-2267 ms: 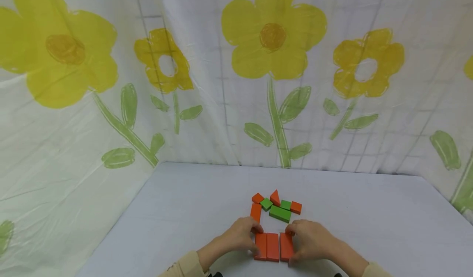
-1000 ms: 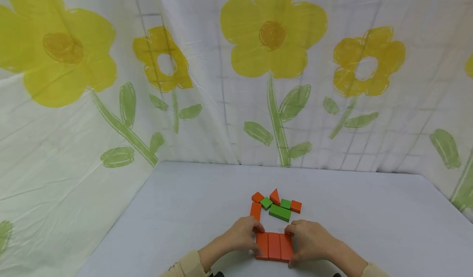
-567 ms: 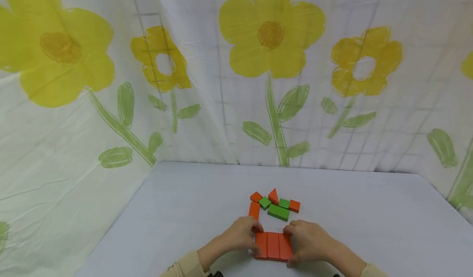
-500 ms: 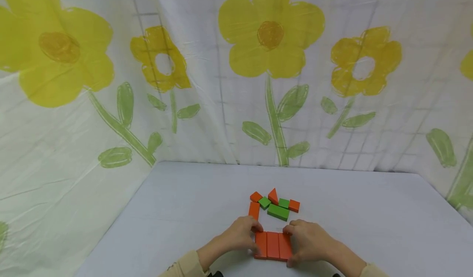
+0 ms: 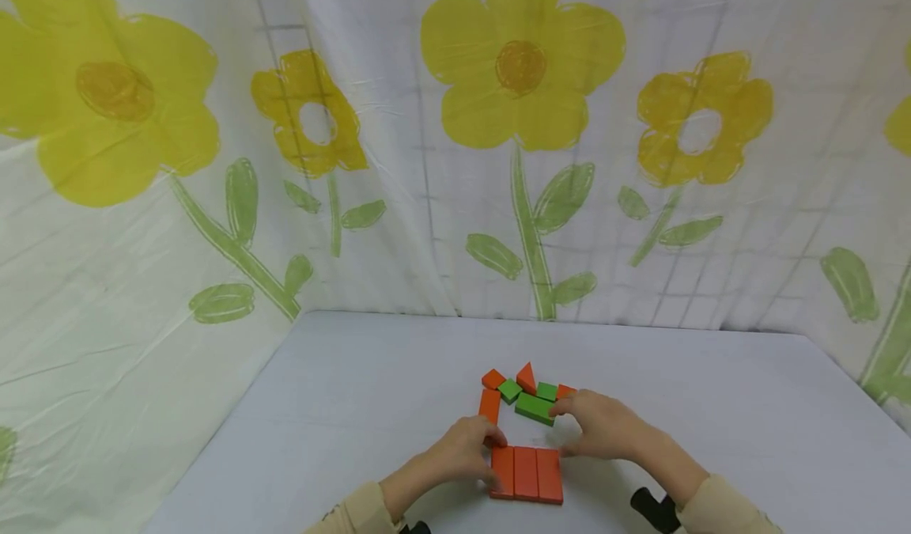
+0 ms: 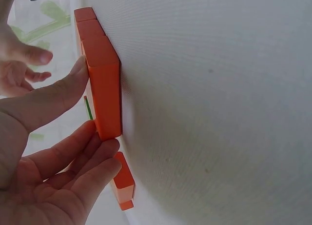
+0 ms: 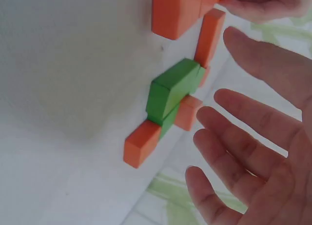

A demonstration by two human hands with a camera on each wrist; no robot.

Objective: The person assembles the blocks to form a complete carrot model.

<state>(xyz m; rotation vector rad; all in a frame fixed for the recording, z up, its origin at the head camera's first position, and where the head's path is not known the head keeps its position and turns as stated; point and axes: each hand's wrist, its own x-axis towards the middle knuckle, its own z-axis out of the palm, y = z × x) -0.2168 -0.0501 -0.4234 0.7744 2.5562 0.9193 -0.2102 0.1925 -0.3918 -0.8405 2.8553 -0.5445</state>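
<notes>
Three red rectangular blocks (image 5: pixel 526 473) lie flat side by side, touching, near the front of the table. My left hand (image 5: pixel 466 451) holds the leftmost red block (image 6: pixel 107 98) between thumb and fingers at its two ends. Beyond the row, my right hand (image 5: pixel 605 423) hovers with spread fingers near a long green block (image 5: pixel 534 408); in the right wrist view a gap shows between the fingers and that green block (image 7: pixel 168 88). The right hand partly covers a small orange block (image 5: pixel 565 391) in the head view.
Behind the row are an orange rectangular block (image 5: pixel 489 405), an orange triangular block (image 5: pixel 527 378), small green blocks (image 5: pixel 510 391) and another small orange block (image 5: pixel 493 378). A flower-printed curtain (image 5: pixel 398 249) hangs behind and left of the white table (image 5: pixel 342 391).
The right-hand red block has closed up against the other two. My right hand has since left it and moved away from me toward the green block. The left hand stays put.
</notes>
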